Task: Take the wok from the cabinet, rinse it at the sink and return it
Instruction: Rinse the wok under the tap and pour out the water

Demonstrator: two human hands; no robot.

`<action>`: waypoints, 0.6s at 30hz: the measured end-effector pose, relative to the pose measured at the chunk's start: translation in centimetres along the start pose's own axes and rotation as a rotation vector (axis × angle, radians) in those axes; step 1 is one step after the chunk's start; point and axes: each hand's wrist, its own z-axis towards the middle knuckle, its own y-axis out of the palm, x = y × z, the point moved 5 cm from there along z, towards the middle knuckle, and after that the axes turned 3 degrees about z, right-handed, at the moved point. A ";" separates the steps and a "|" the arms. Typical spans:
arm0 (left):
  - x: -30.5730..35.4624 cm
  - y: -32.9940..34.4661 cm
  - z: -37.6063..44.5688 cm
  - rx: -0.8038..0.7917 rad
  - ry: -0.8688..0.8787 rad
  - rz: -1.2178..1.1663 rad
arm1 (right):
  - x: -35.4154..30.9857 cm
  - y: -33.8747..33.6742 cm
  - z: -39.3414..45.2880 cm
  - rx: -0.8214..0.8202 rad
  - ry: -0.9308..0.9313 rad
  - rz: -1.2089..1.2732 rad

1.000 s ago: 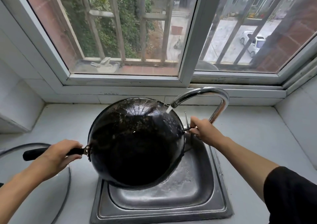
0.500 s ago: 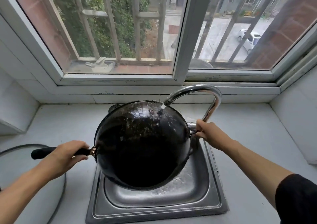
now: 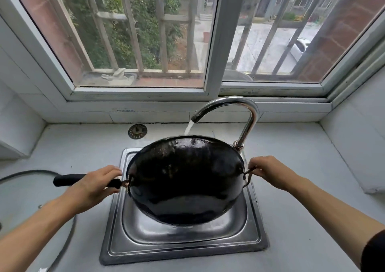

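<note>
Wok (image 3: 185,180) now lower over sink (image 3: 183,248) (tap running), left hand (image 3: 91,185) gripping its handle, right hand (image 3: 268,170) pinching loop.

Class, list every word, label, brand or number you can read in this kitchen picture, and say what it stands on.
None can be read.
Small dark print on the white window sill: too small and blurred.
Wok, faucet, sink: no markings visible.

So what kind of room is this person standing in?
Most likely a small home kitchen. A steel sink is set into a pale counter under a window, the tap is running, and both hands hold a black wok over the basin.
</note>
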 end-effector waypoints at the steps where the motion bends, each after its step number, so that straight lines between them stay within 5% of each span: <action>1: 0.5 0.0 -0.3 0.011 0.028 0.029 | -0.3 0.0 -0.5 -0.017 -0.037 -0.024; 9: 3.2 -0.6 -2.2 0.069 0.184 0.199 | -2.7 1.4 -3.9 -0.120 -0.180 -0.341; 18: 1.7 0.9 -3.8 -0.300 -0.160 0.197 | -4.7 2.3 -5.5 0.111 -0.243 -0.539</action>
